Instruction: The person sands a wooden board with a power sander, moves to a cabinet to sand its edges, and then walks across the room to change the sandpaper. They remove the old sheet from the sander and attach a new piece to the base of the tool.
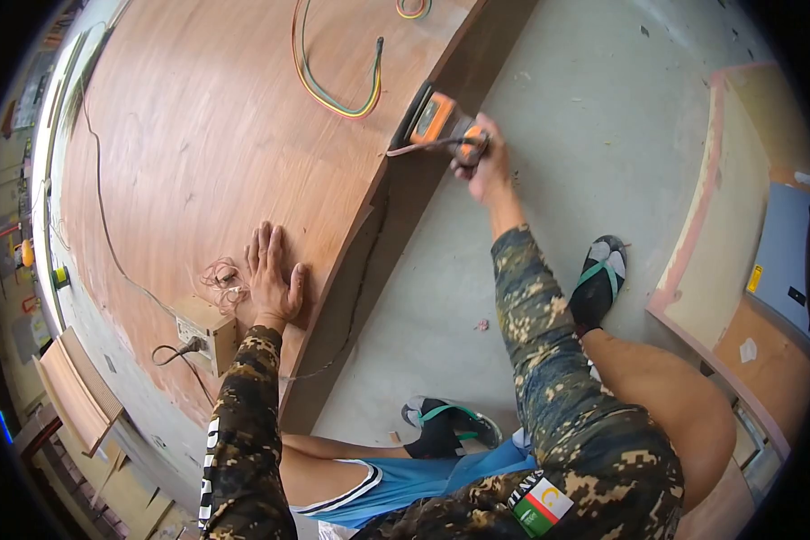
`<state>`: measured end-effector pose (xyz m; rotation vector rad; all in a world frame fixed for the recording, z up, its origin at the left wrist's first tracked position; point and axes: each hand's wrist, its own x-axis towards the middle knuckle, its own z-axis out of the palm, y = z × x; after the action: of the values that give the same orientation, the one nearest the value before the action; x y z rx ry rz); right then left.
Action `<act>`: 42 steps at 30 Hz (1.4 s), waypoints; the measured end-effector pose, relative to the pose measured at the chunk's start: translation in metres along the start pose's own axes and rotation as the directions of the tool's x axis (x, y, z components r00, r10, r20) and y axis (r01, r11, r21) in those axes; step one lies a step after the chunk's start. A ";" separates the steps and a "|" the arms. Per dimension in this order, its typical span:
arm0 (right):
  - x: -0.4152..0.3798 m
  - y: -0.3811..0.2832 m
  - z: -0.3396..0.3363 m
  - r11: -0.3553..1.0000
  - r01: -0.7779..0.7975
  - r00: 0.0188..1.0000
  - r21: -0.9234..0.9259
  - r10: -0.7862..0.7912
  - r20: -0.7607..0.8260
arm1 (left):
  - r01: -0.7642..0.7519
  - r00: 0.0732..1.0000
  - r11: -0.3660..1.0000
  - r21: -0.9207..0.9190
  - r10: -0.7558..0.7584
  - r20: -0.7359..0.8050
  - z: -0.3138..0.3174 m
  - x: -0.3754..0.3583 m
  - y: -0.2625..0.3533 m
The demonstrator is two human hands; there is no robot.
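Observation:
My right hand (488,164) is closed round the grip of an orange and black power tool (436,120). The tool's dark flat end lies against the edge of a large wood-faced panel (198,117). A dark cord hangs from the tool along the panel's side. My left hand (272,281) lies flat on the panel with its fingers stretched out, holding nothing. Just left of it sits a small tangle of thin reddish wire (223,277). Below that hand is a pale socket box (209,335) with a black plug in it.
Coloured wires (351,112) loop over the panel's top. My feet in green-strapped sandals stand on the grey floor (432,270). At the right is another framed panel (693,207) with a grey-blue case (783,252). A corrugated piece (79,391) leans at lower left.

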<state>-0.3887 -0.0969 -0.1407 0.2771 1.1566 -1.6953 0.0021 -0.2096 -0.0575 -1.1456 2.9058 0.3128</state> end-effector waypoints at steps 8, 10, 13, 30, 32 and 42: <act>-0.037 0.052 0.007 0.991 -0.087 0.994 0.097 0.093 -0.059 | -0.007 1.000 1.000 0.021 0.007 -0.002 0.001 0.001 -0.001; -0.013 0.028 0.005 0.994 0.009 1.000 0.111 -0.009 0.002 | -0.009 1.000 1.000 0.024 0.009 0.001 -0.001 0.001 0.001; 0.016 -0.014 0.004 0.994 0.081 0.997 0.075 -0.081 -0.015 | -0.023 1.000 1.000 0.000 0.023 -0.020 0.002 0.000 -0.001; 0.036 -0.068 0.015 0.899 0.429 0.903 -0.090 -0.430 0.017 | -0.002 1.000 1.000 -0.009 0.002 0.006 -0.002 0.000 0.001; 0.047 -0.076 0.013 0.884 0.455 0.890 -0.110 -0.455 0.023 | -0.004 1.000 1.000 -0.005 0.004 0.000 -0.001 0.000 0.000; 0.004 -0.022 0.018 0.852 0.503 0.862 -0.147 -0.508 0.008 | -0.004 1.000 1.000 0.004 0.004 0.015 -0.002 0.000 0.002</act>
<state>-0.4031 -0.1128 -0.1215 -0.1089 1.4577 -2.0505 0.0009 -0.2082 -0.0548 -1.1316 2.8953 0.3140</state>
